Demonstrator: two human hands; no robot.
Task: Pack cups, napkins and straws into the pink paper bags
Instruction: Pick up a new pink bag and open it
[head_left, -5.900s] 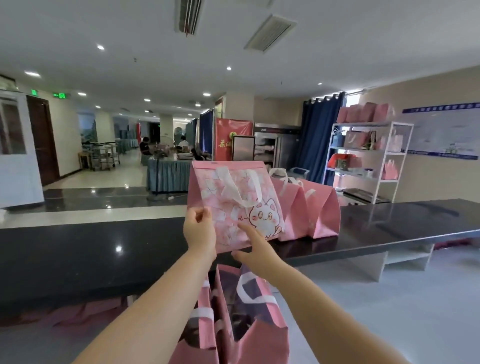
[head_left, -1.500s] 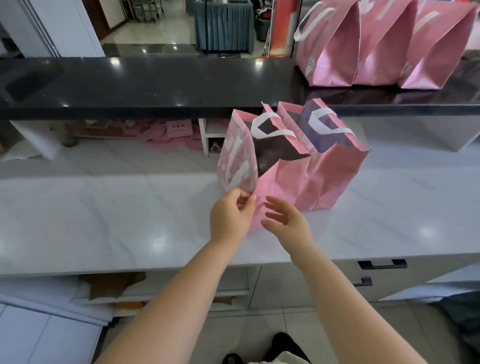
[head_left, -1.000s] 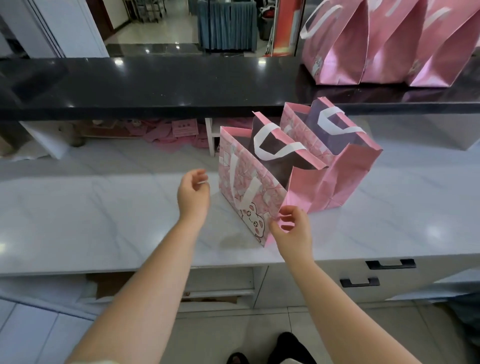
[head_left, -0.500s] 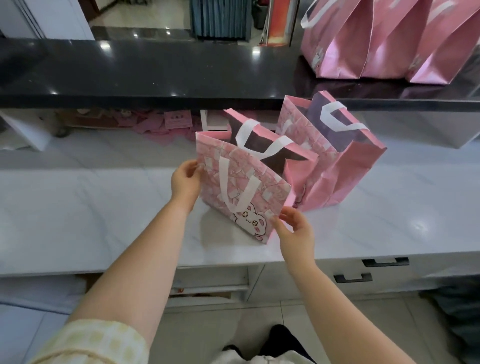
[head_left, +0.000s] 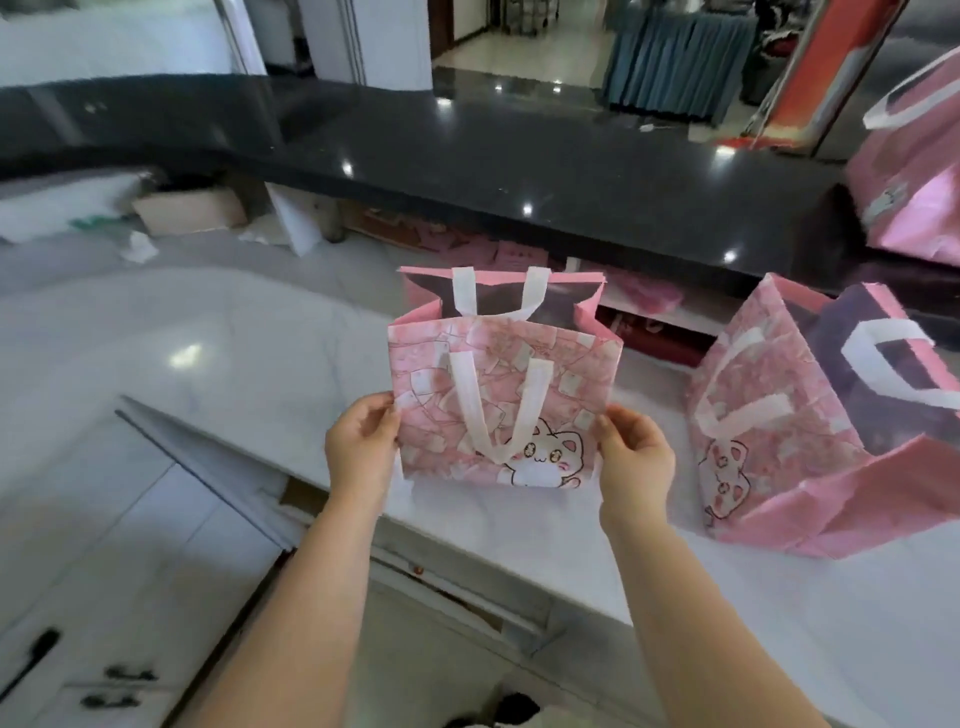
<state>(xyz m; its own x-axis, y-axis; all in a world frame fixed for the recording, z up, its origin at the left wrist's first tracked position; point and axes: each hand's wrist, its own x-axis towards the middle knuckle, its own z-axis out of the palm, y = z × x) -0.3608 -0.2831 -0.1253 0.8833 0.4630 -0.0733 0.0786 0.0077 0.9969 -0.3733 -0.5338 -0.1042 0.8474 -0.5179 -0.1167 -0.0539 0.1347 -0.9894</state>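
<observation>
- Left hand (head_left: 361, 452) pinches the left side edge of the pink paper bag (head_left: 501, 405), low on the front panel; thumb in front, fingers behind.
- Right hand (head_left: 634, 457) does the same on the right side edge. Both hands closed on the bag, nothing else in them.
- Bag stands upright near the front edge of the white bench (head_left: 218, 332), printed cat face toward the camera, mouth open, side gussets spread. Front white handle (head_left: 498, 410) hangs down flat over the panel; rear handle stands at the far rim.
- Can't see into the bag far enough to say whether anything is in it.
- Handling, my read: thin paper, very light, creases easily. No weight to keep it planted, so it'll tip or slide on the glossy bench when something drops in. Hold by the side folds or the rim, not mid-panel. Flat handles look glued on, fine for lifting.
- Second pink bag (head_left: 810, 431) sits open toward the right edge of the bench, leaning, apart from the held one.
- More pink bags (head_left: 914, 176) on the black upper counter (head_left: 519, 150), far right.
- No cups, napkins or straws in view. Packing not started on this bag, by the look of it.
</observation>
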